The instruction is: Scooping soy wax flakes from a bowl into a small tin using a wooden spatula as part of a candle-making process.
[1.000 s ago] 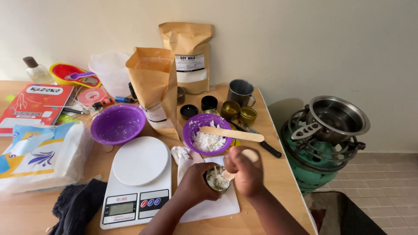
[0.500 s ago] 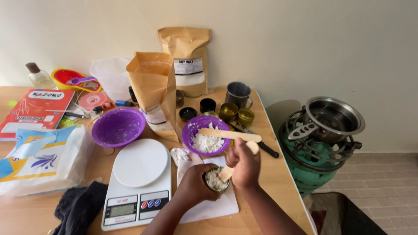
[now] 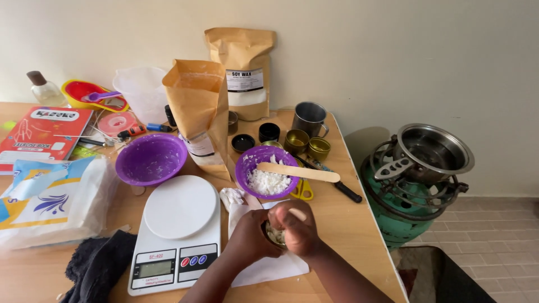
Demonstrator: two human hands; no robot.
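Wooden tabletop (image 3: pixel 348 224) work is best done steadily: the small round tin (image 3: pixel 273 233) of white flakes, clasped by the left hand (image 3: pixel 251 238), is pressed down by the right hand (image 3: pixel 297 227), closed over it.

Hands covering a small tin, edges cropping the clutter

The left hand (image 3: pixel 251 238) and right hand (image 3: pixel 296 225) are hiding most of the tin (image 3: pixel 273 234), leaving only a sliver of white flakes showing; the stick tip (image 3: pixel 297 214) is poking out, the rest lying under the fingers. The frame's edge is cutting off both forearms, the black cloth (image 3: pixel 95 264), the bag (image 3: pixel 39 196) and the red book (image 3: pixel 33 132). The front paper bag (image 3: pixel 199 112) is hiding part of the rear one (image 3: pixel 241 67).
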